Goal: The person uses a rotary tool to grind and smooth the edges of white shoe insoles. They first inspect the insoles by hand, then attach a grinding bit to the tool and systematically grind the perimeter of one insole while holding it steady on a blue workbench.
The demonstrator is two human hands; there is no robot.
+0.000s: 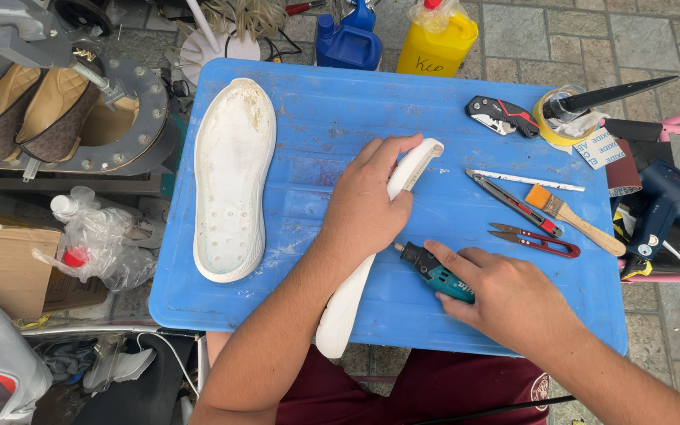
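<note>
A: What is closest to us?

B: The right hand [505, 295]; its fingers are wrapped tight around a small teal and black tool [434, 271]; the tool lies low on the blue board [340, 102], and its tip points at the white sole [371, 260].

A: And the other hand?

B: The left hand [367, 208] is pressed down on that white sole; the thumb is on one side and the fingers curl over the other, so it grips the sole; the sole stands on its edge, and its near end hangs off the front of the board.

A: What is beside them?

B: A second white sole [234, 177] lies flat on the left part of the board, well apart from the hands; on the right are red scissors [535, 240], a brush [572, 219] with a wooden handle, pliers [513, 201] and a thin white stick [525, 181].

A: And farther back?

B: A black and red folding knife [501, 114] and a roll of tape [564, 118] sit near the far right corner; behind the board stand a blue jug [348, 39] and a yellow jug [437, 43]; off to the right is a blue power tool [667, 208]; far left, a pair of brown shoes [29, 110] sits in a grey machine.
</note>
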